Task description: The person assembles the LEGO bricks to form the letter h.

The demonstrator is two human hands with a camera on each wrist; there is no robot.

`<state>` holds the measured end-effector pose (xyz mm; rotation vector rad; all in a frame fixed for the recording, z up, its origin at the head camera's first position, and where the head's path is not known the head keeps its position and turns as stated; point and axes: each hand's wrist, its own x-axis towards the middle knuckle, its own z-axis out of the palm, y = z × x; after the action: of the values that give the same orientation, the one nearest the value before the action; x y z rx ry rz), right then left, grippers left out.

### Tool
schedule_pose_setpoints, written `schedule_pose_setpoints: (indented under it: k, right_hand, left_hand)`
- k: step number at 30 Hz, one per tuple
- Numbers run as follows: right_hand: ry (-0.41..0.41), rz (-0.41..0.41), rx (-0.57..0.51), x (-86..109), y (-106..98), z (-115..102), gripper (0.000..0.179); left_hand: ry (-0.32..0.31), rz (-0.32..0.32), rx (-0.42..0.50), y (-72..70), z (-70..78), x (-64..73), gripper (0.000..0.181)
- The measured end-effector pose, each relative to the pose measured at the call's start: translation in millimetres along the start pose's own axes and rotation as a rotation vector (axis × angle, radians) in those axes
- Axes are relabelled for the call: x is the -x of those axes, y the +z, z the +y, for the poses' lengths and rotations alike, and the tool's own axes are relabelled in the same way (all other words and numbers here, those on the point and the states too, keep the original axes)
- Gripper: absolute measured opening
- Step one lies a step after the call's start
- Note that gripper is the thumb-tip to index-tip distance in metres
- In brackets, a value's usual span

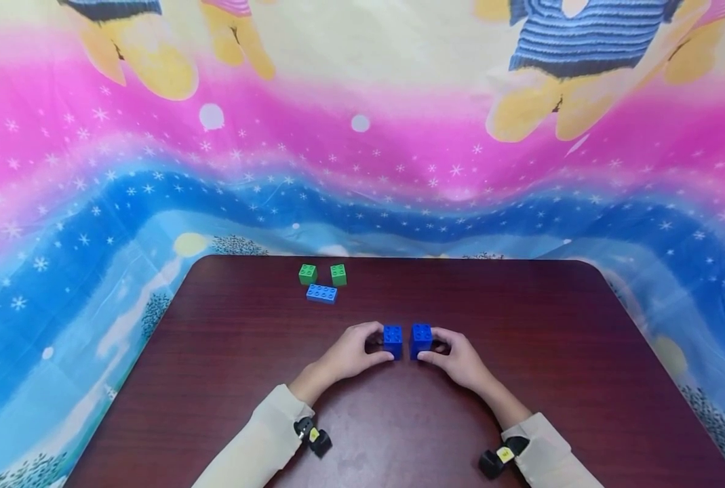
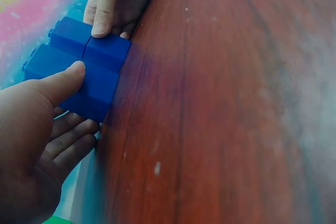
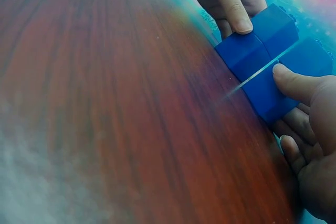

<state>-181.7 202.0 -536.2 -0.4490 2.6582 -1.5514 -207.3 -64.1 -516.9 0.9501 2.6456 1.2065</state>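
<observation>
Two dark blue toy brick stacks, each two bricks tall, stand side by side on the table with studs up. My left hand (image 1: pixel 351 354) holds the left stack (image 1: pixel 393 346) between thumb and fingers. Around the right stack (image 1: pixel 422 344), my right hand (image 1: pixel 461 360) has a similar grip, thumb on the near face. A narrow gap parts the stacks in the head view. In the left wrist view the left thumb presses the near face of the left stack (image 2: pixel 97 85). The right wrist view has the right thumb (image 3: pixel 291 82) at the seam between the two bricks of its stack.
Beyond the left hand, two small green bricks (image 1: pixel 308 274) and a lighter blue long brick (image 1: pixel 322 293) lie near the back of the dark red-brown table (image 1: pixel 490 298). A patterned cloth (image 1: pixel 362 169) hangs behind the table's far edge. Each wrist wears a small black camera (image 1: pixel 320 442).
</observation>
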Motion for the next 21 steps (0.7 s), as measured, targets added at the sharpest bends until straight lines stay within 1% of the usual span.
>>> schedule_pose_setpoints:
  k: [9,12,16,18,21]
  right_hand:
    - [0.006,-0.017,-0.013,0.4,-1,0,0.041]
    - [-0.001,-0.009,-0.006,0.3,0,1,0.041]
    - [0.013,0.002,0.002,0.4,1,1,0.041]
    - [0.014,-0.001,0.002,0.6,1,1,0.041]
    - [0.017,-0.002,-0.006,1.2,0,0,0.041]
  left_hand:
    - [0.009,-0.014,0.002,-1.1,0.0,0.5,0.03]
    - [-0.005,-0.035,0.023,-1.5,-1.6,0.9,0.043]
    - [-0.03,-0.078,0.082,-5.7,-4.4,2.2,0.069]
    - [-0.029,-0.089,0.1,-10.1,-6.1,3.3,0.073]
    - [-0.015,-0.076,0.088,-19.0,-9.7,6.2,0.076]
